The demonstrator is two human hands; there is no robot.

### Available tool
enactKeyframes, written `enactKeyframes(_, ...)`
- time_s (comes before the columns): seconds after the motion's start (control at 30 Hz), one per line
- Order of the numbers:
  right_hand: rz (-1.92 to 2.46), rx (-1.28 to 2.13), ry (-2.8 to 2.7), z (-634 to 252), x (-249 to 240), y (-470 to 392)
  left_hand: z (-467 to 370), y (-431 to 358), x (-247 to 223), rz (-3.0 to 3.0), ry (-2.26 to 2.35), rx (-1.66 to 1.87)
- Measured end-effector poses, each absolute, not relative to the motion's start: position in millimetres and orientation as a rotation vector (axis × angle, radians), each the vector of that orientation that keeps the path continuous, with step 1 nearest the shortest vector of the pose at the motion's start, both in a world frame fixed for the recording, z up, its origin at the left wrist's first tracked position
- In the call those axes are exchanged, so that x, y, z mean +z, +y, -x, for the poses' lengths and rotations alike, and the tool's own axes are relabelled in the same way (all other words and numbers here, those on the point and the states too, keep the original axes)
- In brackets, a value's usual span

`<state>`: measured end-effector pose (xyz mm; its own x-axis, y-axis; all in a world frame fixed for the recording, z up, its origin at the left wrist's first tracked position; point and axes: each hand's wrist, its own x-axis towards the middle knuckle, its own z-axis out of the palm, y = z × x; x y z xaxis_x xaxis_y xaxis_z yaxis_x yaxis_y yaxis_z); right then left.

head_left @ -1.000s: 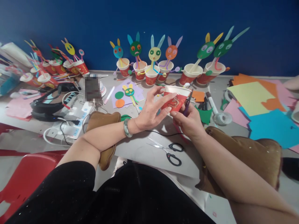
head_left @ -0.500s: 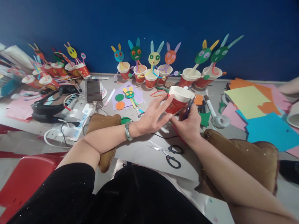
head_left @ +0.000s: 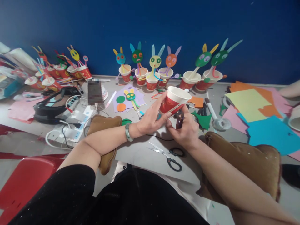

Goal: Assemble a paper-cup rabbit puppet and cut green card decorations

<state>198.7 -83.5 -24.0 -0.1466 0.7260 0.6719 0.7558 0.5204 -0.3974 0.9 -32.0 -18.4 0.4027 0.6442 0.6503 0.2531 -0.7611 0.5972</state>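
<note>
A red and white paper cup (head_left: pixel 173 103) is tilted in front of me, its mouth up and to the right. My left hand (head_left: pixel 152 116) grips it from the left, thumb along the lower side. Under the cup's right side, my right hand (head_left: pixel 185 128) is closed around a dark purplish tool (head_left: pixel 180 120) that looks like small scissors; most of it is hidden. The right fingertips are close to the cup's base, and I cannot tell if they touch it. Black-handled scissors (head_left: pixel 167 153) lie part open on the table below my hands.
Behind stand several paper cups with pipe-cleaner figures, such as a yellow-faced one (head_left: pixel 155 62). On the left are a power strip (head_left: pixel 82 123) and a black headset (head_left: pixel 50 107). Coloured paper (head_left: pixel 269 132), a tape roll (head_left: pixel 221 123) and a brown cushion (head_left: pixel 243 156) lie right.
The cup has tilted further and shifted slightly left, with my left hand now wrapped closer round it. My right hand has moved left, bringing the dark tool down beneath the cup.
</note>
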Motion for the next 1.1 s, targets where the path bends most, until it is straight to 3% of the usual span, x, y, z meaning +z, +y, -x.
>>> enactKeyframes(0.57, 1.113, -0.161, -2.061, -194.5, -14.2, -94.0, 1.3, -24.8, -2.8, -1.551, 0.802, 1.256)
enactKeyframes(0.73, 0.881, -0.274, -1.965, -194.6, -16.6, -91.1, 7.8, -21.3, 7.0, -1.615, 0.762, 1.225)
enactKeyframes(0.87, 0.970, -0.149, -1.996, -198.0, -16.4, -92.2, 11.4, -9.8, 0.1, -1.759, 0.721, 1.207)
enactKeyframes(1.1, 0.819, -0.304, -1.916, -196.4, -8.8, -94.8, 14.9, -2.1, -2.2, -1.932, 0.633, 1.151)
